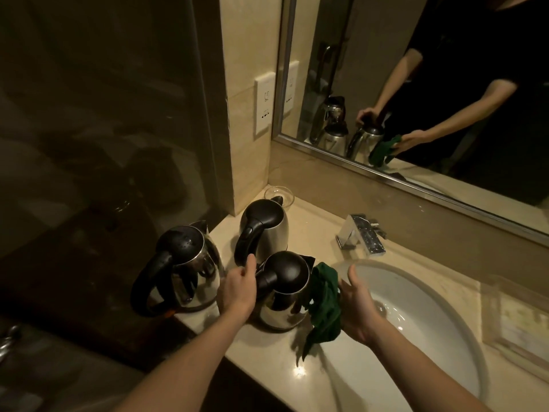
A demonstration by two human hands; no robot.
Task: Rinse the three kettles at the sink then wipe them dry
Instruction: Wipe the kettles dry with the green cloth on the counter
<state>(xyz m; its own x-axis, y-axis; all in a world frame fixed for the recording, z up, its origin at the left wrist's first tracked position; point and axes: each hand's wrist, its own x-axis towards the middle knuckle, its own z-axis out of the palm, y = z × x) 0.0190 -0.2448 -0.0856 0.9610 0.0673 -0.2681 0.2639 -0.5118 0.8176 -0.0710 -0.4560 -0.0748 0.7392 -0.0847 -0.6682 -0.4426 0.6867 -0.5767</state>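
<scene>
At the counter's front edge, just left of the basin, the fingers of the left hand are curled round the black handle of the near kettle, with the thumb lying along the handle's top. The kettle stands upright on the pale stone counter, lid closed, spout pointing away from the viewer. Against its steel right flank hangs a green cloth, touching the kettle's side and trailing down to the counter. The right hand is set against the cloth's outer face, palm toward the kettle and thumb raised free; its fingers are hidden behind the fabric, so whether they pinch the cloth or only press it cannot be told. Two further steel kettles with black lids stand upright close by: the left kettle at the counter's left end, and the rear kettle behind the near one, toward the wall corner. Behind the rear kettle sits a clear glass bowl. To the right lies the white oval sink, with a chrome faucet at its far rim. Above the counter a framed mirror reflects the kettles, both hands and the cloth; a wall socket is mounted to its left.
</scene>
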